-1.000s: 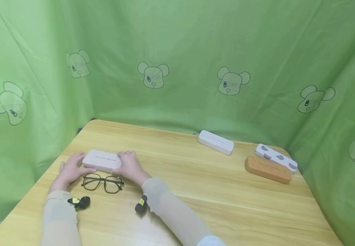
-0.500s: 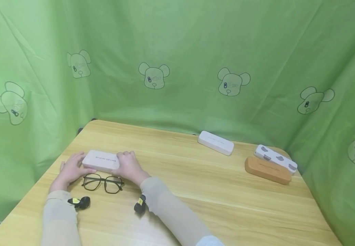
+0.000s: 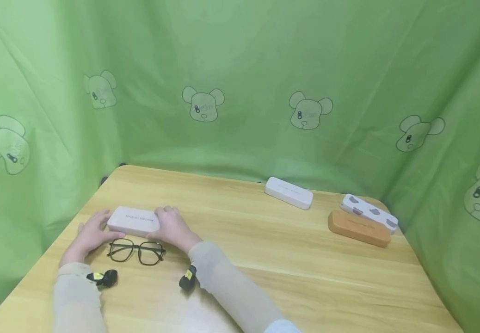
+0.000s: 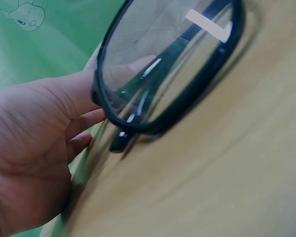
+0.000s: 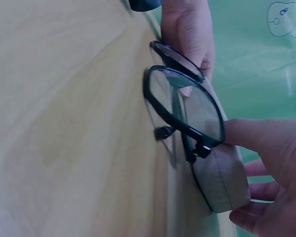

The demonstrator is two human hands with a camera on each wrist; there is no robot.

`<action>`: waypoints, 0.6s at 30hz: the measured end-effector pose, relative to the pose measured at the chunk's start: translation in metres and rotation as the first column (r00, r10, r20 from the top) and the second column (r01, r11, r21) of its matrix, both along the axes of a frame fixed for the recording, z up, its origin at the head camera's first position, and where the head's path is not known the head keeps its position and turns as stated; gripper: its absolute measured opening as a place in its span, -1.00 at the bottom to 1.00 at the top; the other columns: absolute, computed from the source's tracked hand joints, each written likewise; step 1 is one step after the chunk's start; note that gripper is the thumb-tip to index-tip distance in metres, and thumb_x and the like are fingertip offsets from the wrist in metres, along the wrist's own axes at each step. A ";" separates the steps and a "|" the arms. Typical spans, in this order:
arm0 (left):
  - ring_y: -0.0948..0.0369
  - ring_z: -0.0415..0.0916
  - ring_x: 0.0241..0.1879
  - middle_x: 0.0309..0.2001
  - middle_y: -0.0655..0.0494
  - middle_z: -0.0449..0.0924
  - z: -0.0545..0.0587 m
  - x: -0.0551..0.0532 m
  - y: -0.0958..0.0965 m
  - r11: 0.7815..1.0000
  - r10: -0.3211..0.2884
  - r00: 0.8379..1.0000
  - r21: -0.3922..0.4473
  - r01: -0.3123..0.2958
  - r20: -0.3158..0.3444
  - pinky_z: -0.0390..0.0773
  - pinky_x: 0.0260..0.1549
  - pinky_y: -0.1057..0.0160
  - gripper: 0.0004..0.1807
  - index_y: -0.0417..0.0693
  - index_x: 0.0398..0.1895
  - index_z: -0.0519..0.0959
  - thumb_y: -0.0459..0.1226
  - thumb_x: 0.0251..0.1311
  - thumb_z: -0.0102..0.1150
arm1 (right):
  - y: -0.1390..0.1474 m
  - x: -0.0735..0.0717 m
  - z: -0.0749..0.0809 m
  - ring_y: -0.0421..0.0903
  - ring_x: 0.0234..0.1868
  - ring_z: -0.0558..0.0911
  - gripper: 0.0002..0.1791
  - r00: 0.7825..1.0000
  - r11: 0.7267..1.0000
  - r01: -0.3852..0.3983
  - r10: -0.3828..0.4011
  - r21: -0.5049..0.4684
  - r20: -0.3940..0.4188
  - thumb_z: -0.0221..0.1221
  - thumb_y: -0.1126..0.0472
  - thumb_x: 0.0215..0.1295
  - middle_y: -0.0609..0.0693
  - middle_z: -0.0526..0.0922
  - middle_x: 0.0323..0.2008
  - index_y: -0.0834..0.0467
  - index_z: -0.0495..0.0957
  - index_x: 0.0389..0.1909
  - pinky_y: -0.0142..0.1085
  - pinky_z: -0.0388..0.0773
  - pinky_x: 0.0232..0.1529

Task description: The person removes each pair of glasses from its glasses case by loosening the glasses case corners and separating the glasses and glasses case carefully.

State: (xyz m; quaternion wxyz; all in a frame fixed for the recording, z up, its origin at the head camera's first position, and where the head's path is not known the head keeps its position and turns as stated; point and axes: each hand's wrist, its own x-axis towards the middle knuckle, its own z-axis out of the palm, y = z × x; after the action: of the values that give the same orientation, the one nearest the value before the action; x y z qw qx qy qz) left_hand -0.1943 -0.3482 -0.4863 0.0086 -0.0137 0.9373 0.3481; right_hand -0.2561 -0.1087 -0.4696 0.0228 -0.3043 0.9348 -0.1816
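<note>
A pale pinkish glasses case [image 3: 129,219] with small lettering lies closed on the table at the left. My left hand [image 3: 88,238] grips its left end, thumb along the near side. At the other end my right hand [image 3: 175,229] holds the case, thumb in front and fingers behind. Just nearer than the case stand black-framed eyeglasses [image 3: 136,252], lenses upright. In the left wrist view, the eyeglasses [image 4: 158,123] stand in front of the left thumb and hide most of the case. The right wrist view shows the case's end [image 5: 222,182] between the right thumb and fingers.
Toward the back right lies a white glasses case [image 3: 288,193]. Farther right, an orange-brown case [image 3: 358,228] sits against a white case with grey-brown patches [image 3: 373,210]. A green curtain [image 3: 256,143] with bear-head drawings surrounds the wooden table [image 3: 298,277].
The head view has shifted slightly. Both hands keep their hold at the ends of the pinkish case, and the eyeglasses stay in front of it.
</note>
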 end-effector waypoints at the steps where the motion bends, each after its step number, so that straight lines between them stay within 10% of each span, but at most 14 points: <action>1: -0.49 -0.25 0.41 0.46 -0.51 -0.14 0.000 0.001 -0.001 1.000 -0.003 1.000 0.021 0.003 0.005 -0.44 0.22 -0.58 0.01 -0.39 0.38 0.19 0.04 0.00 0.40 | 0.000 0.000 0.000 -0.14 0.09 0.50 -0.12 1.000 1.000 -0.002 0.002 0.000 0.008 0.43 -0.21 -0.06 -0.06 0.57 0.13 0.06 0.40 0.29 -0.34 0.51 0.17; 8: -0.48 -0.15 0.40 0.46 -0.48 -0.06 0.009 0.008 -0.005 0.987 -0.005 0.997 0.159 -0.006 0.072 -0.10 0.25 -0.53 0.03 -0.33 0.44 0.11 -0.02 0.02 0.41 | 0.012 0.000 0.004 -0.09 0.19 0.48 -0.08 0.999 0.999 -0.037 0.037 -0.025 0.030 0.37 -0.27 0.00 -0.01 0.49 0.25 0.02 0.33 0.37 -0.24 0.51 0.22; 18: -0.48 -0.03 0.36 0.45 -0.49 -0.06 0.042 0.017 -0.003 0.994 0.004 0.995 0.108 -0.014 0.096 0.09 0.19 -0.51 0.03 -0.28 0.50 -0.01 0.09 0.17 0.25 | 0.033 0.002 0.015 -0.04 0.32 0.40 -0.05 0.998 0.996 -0.041 0.045 -0.077 0.052 0.32 -0.29 0.04 0.01 0.40 0.34 -0.01 0.25 0.43 -0.14 0.43 0.33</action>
State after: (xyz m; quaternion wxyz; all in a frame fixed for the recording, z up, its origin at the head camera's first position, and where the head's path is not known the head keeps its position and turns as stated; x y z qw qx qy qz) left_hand -0.1776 -0.3507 -0.4448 0.0528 -0.0341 0.9154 0.3976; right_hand -0.2540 -0.0753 -0.4545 0.0405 -0.3199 0.9196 -0.2244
